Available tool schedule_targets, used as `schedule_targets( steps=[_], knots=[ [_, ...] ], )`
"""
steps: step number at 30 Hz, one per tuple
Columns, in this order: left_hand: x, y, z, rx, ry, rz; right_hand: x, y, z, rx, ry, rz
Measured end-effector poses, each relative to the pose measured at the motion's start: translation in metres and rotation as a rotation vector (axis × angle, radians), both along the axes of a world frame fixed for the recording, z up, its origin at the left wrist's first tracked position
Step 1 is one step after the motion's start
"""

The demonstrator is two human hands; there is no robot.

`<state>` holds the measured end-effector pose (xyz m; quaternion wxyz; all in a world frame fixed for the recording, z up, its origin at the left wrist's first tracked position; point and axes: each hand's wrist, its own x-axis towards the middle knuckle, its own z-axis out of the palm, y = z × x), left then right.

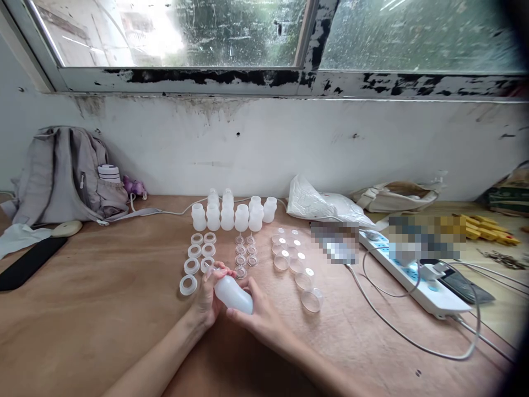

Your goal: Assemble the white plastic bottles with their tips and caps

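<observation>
Milky, translucent plastic makes up the bottle [233, 295] held aslant between both hands, low in the middle of the view and in front of the loose parts on the tabletop [103, 314]. Its long axis slants from far left to near right: one end sits at the left hand [211, 295], the rounded end at the right hand [260, 317]. Left fingers curl closed around the farther end, where something clear shows; whether that is a separate piece, I cannot tell. Right fingers cup the rounded end, thumb on the near side and forefinger on the far side, spread just as wide as the body between them.

White rings [188, 293] lie just beyond and left of the left hand, which is the nearer one to them. Clear discs [241, 272] lie directly past the bottle, with upright bottles [227, 218] behind; clear cups [312, 300] lie to the right, nearer the right hand.
</observation>
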<state>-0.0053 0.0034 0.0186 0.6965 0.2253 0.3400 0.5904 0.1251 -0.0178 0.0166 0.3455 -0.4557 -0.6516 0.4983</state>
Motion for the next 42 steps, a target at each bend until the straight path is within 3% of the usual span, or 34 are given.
schedule_targets(
  steps=[3,6,8,12,14,17,22,26,32,38,40,42],
  knots=[
    [-0.001,0.0,0.001,0.025,-0.006,0.036,0.001,0.002,0.003,-0.328,0.225,0.087],
    [-0.002,0.0,0.004,0.065,0.063,0.049,0.002,0.005,0.003,-0.486,0.306,0.179],
    [-0.001,-0.001,0.006,0.101,0.119,0.056,0.002,0.006,0.003,-0.446,0.22,0.192],
    [0.003,-0.01,0.009,0.236,0.314,0.045,0.001,0.004,0.002,-0.019,-0.028,0.069],
    [0.005,-0.014,0.01,0.272,0.353,0.003,0.0,0.001,0.003,0.065,-0.075,0.072],
    [0.004,-0.017,0.013,0.279,0.312,-0.037,-0.002,-0.001,0.004,-0.053,-0.019,0.146],
    [0.001,-0.019,0.019,0.31,0.25,-0.085,-0.004,0.0,0.005,-0.387,0.143,0.272],
    [0.0,-0.019,0.02,0.34,0.225,-0.131,-0.004,0.001,0.003,-0.507,0.174,0.324],
    [-0.004,-0.013,0.015,0.317,0.149,-0.157,-0.008,0.0,0.0,-0.559,0.286,0.324],
    [-0.008,-0.005,0.002,0.182,0.184,-0.327,-0.008,0.006,-0.006,-0.564,0.548,0.331],
    [-0.007,-0.002,-0.001,0.154,0.21,-0.333,-0.002,0.012,-0.006,-0.477,0.469,0.334],
    [-0.006,0.0,-0.001,0.163,0.201,-0.285,0.008,0.019,-0.003,-0.234,0.252,0.278]
  ],
)
